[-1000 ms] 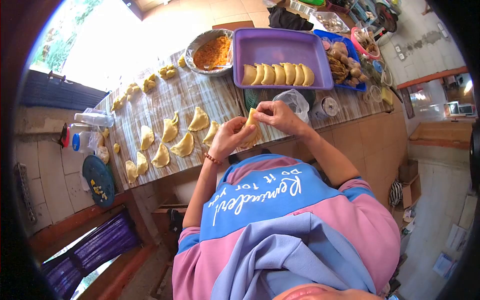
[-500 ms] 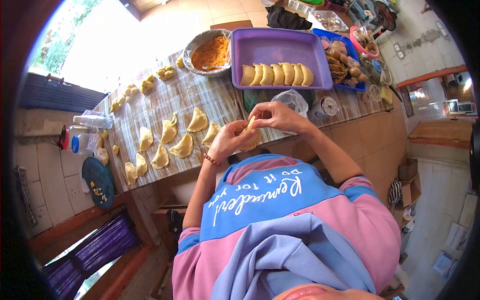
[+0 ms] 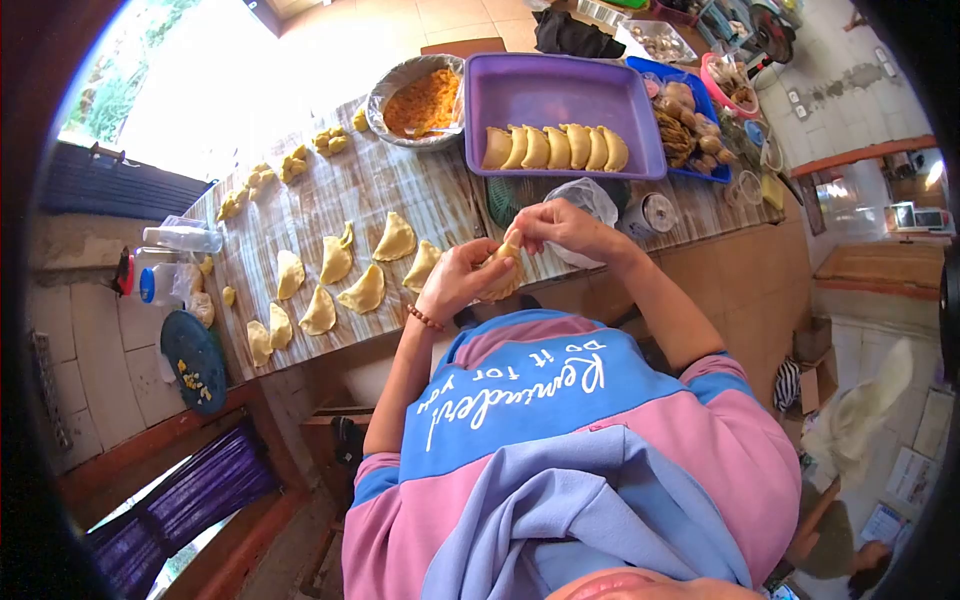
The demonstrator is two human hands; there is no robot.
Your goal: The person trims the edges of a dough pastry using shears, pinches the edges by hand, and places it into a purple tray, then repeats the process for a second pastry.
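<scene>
Table: a long surface with brown-and-white wood-grain covering (image 3: 330, 190), in a tiled room with bright daylight at upper left.
Pastry in hand: a pale-yellow half-moon of dough (image 3: 500, 284), its curved side ridged, held above the table's near edge; fingers cover its upper part.
Left hand (image 3: 460, 278): wearing a brown bead bracelet, grasping the pastry from the side.
Right hand (image 3: 570, 228): fingertips pinching the pastry's upper edge.
Beside the right hand: a crumpled clear plastic bag (image 3: 590, 200), partly hidden by it.
To the left: eight uncooked half-moon pastries (image 3: 362, 289); beyond them, yellow dough lumps (image 3: 292, 165).
Beyond the hands: a purple rectangular plastic tray (image 3: 560, 95) with seven pastries in a row, next to a plastic-lined bowl of orange filling (image 3: 425, 103).
</scene>
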